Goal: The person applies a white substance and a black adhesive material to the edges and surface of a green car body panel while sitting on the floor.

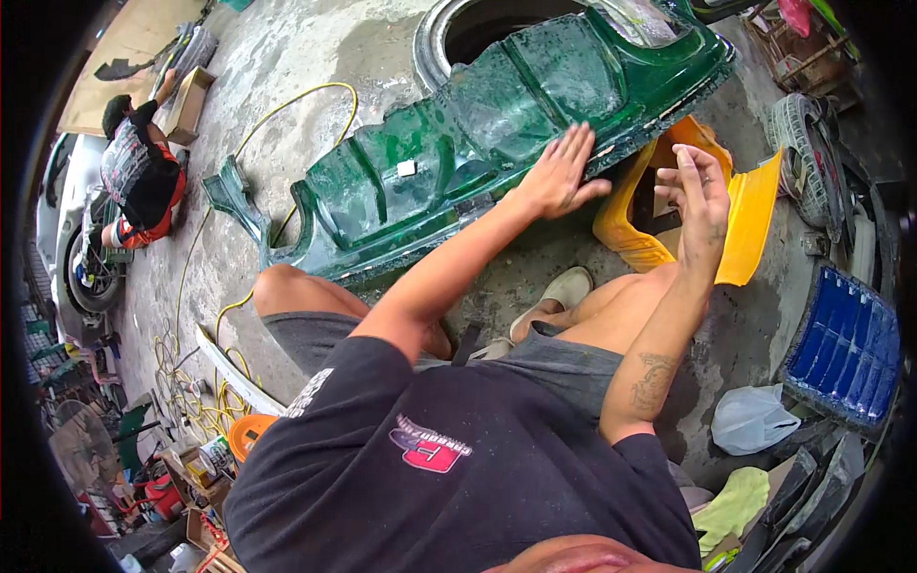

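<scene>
A long green moulded panel (478, 124), wet-looking and with a rough edge, lies diagonally before my knees, a small pale block (407, 168) on it. My left hand (564, 172) rests palm-down on the panel near its lower edge, fingers spread, holding nothing visible. My right hand (697, 196) is raised just right of the panel, above a yellow moulded part (750, 224), with fingers curled and pinched at the tips; whatever is between them is too small to make out. The yellow part lies partly under the green panel's right end.
A co-worker (143, 167) crouches at left by a cardboard box (186, 105). Yellow hose (239, 392) snakes over the concrete. A tyre ring (430, 48) lies behind the panel; a blue slatted panel (841, 349), plastic bag (750, 420) and yellow cloth (731, 506) are at right.
</scene>
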Demonstrator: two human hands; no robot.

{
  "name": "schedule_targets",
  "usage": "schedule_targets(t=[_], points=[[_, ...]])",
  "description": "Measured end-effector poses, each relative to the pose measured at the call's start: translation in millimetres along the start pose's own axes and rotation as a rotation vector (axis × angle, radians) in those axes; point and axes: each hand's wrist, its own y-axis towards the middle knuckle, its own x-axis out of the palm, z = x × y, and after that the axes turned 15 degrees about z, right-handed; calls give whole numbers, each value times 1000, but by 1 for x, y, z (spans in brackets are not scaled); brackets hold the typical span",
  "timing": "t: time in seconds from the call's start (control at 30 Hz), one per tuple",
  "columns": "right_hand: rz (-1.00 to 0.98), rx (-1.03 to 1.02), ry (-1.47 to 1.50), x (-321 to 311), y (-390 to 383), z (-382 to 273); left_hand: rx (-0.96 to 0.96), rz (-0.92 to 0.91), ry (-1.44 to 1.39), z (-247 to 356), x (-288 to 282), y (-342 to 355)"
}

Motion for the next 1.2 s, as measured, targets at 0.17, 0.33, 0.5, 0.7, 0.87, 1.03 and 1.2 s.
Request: schedule_targets(t=[0.17,0.33,0.5,0.7,0.87,1.03,1.2], points=[[16,-72,-69,-60,5,-26,122,-258,-144,19,-47,-56],[-45,-5,-172,-103,52,20,-507,-273,-1120,39,-50,-73],[-287,538,-340,-124,107,187,-1327,-163,-1866,19,27,-100],[-355,749,-749,-146,149,327,-1424,-53,-1918,3,64,-121],[-275,555,-924,-216,178,369,-1397,-60,-1907,11,105,-104],[-373,1010,74,-114,135,279,-1396,130,-1835,-14,116,-108],[-682,864,-226,-23,59,170,-1434,137,-1900,12,148,-61]])
